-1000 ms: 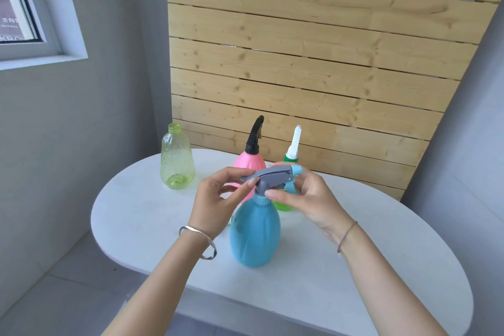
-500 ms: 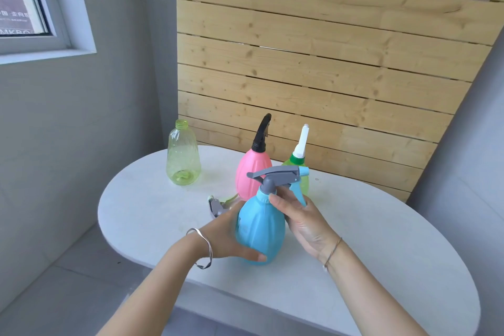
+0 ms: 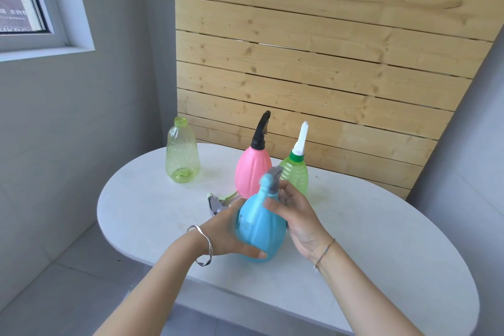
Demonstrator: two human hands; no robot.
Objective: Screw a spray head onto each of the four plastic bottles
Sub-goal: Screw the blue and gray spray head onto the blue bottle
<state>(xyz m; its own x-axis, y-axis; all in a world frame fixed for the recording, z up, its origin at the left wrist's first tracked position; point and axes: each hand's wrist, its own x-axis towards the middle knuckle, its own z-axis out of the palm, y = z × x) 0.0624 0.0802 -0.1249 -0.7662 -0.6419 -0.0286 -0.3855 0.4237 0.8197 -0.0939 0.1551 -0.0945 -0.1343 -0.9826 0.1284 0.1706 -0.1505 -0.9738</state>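
mid-frame, a sky-blue ribbed plastic bottle (image 3: 259, 229) wears a grey, blurred spray head (image 3: 273, 179). behind it, a pink ribbed plastic bottle (image 3: 252, 172) has a black spray head (image 3: 260, 131); right of that, a translucent green bottle (image 3: 296, 174) carries a green collar and a white nozzle (image 3: 301, 138). at left, a clear yellow-green open bottle (image 3: 182, 154). a grey-and-pale-green loose spray head (image 3: 218, 200) lies on the white oval table (image 3: 381, 240). pale knotty pine planks (image 3: 327, 49) fill the upper right.

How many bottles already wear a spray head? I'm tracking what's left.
3: the pink bottle and the green bottle at the table's back, and the blue bottle held in both hands up front. The yellow-green bottle, back left, has an open neck.
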